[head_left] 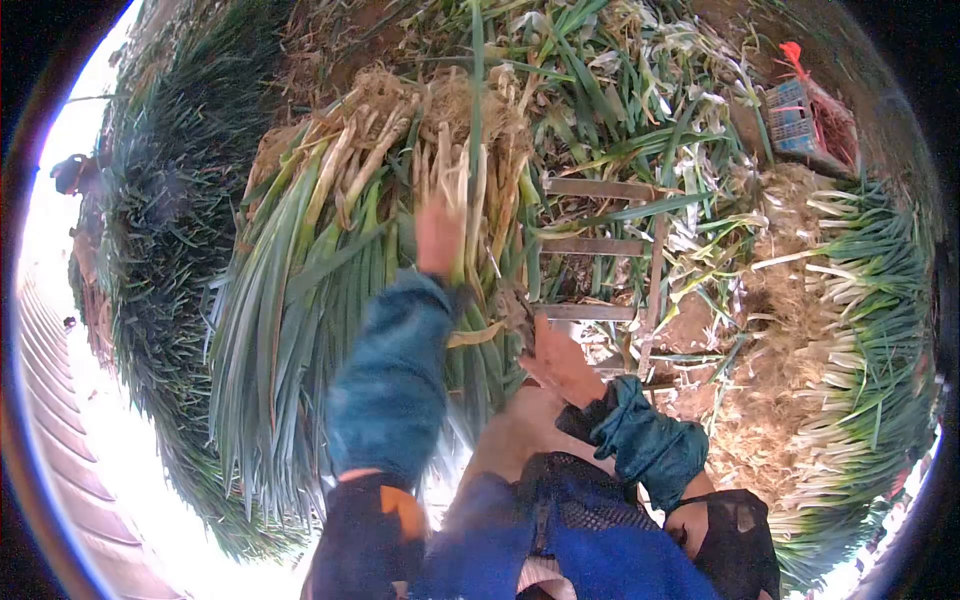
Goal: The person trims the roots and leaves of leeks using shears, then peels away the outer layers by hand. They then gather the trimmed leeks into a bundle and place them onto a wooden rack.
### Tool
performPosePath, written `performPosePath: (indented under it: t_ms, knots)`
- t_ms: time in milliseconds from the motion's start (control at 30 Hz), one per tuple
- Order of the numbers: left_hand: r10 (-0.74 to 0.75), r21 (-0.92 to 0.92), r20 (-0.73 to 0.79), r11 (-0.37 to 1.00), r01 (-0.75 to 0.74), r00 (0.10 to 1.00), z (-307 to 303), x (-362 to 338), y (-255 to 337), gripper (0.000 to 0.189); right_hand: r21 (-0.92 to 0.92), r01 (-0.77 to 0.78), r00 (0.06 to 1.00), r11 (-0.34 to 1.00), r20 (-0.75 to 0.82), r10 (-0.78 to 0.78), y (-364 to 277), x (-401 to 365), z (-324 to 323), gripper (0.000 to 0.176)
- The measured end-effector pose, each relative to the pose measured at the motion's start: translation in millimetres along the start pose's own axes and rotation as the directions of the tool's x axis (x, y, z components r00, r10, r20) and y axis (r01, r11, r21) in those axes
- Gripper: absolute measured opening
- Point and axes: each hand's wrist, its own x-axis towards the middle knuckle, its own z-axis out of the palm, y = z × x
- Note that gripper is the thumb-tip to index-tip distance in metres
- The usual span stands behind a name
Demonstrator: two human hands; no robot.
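A large heap of leeks lies in front, with roots at the far side and long green leaves hanging toward the body. My left hand is on the white stalks near the middle of the heap, blurred, its fingers not readable. To the right and nearer the body, my right hand is closed around a dark tool beside the leaves. What part of the tool touches the leeks cannot be made out.
A slatted frame stands right of the heap. Leaf scraps litter the ground behind. Rows of leeks lie at the right, below a blue and red crate. Leeks grow densely at the left. A distant person is at far left.
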Motion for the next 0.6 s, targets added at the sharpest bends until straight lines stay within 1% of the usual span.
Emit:
performPosePath:
  t_ms: [33, 67, 133, 233, 267, 333, 367, 400, 433, 500, 533, 600]
  knots:
    - [-0.101, 0.040, 0.013, 0.994, 0.100, 0.995, 29, -42, -12, 0.034, -0.013, -0.032, 0.999, 0.999, 0.016, 0.033, 1, -4, 2, 0.056]
    - [-0.186, 0.271, 0.025, 0.947, 0.173, 0.982, 34, -68, 7, 0.028, -0.029, -0.064, 0.997, 0.998, 0.030, 0.065, 0, -6, 3, 0.056]
    - [-0.266, 0.447, -0.003, 0.862, 0.239, 0.964, 50, -96, 4, 0.023, -0.067, -0.144, 0.986, 0.987, 0.080, 0.149, -8, -5, -2, 0.054]
    - [-0.246, 0.386, 0.008, 0.895, 0.224, 0.969, 52, -106, -21, 0.021, -0.084, 0.080, 0.997, 0.993, -0.006, -0.081, 0, 2, 9, 0.055]
    - [-0.239, 0.287, -0.016, 0.929, 0.234, 0.971, 51, -108, -26, 0.023, -0.104, 0.052, 0.999, 0.993, 0.004, -0.052, 0, 14, 11, 0.054]
    - [-0.270, 0.195, 0.022, 0.946, 0.261, 0.963, 33, -122, -10, 0.022, -0.138, -0.009, 1.000, 0.990, 0.022, 0.012, -2, 48, 10, 0.053]
    - [-0.284, 0.154, 0.043, 0.949, 0.274, 0.958, 20, -130, -1, 0.021, -0.170, -0.009, 1.000, 0.985, -0.023, 0.006, 4, 65, 9, 0.052]
    - [-0.274, 0.118, -0.002, 0.955, 0.273, 0.962, 14, -138, 5, 0.021, -0.199, -0.013, 0.998, 0.980, -0.065, 0.000, 7, 82, 9, 0.051]
    - [-0.322, 0.114, 0.023, 0.941, 0.318, 0.946, 11, -143, 5, 0.021, -0.229, -0.019, 0.994, 0.973, -0.106, -0.006, 10, 91, 10, 0.050]
    - [-0.413, 0.097, 0.073, 0.909, 0.406, 0.908, 5, -147, 9, 0.022, -0.211, -0.063, 0.997, 0.976, -0.048, 0.054, 2, 94, 1, 0.041]
    - [-0.439, 0.099, 0.085, 0.897, 0.431, 0.894, 2, -151, 12, 0.016, -0.207, -0.085, 0.996, 0.975, -0.020, 0.083, -1, 93, -5, 0.037]
    - [-0.459, 0.035, 0.099, 0.888, 0.458, 0.883, 0, -160, 10, 0.018, -0.155, 0.036, 0.999, 0.987, -0.020, -0.040, -9, 63, -6, 0.037]
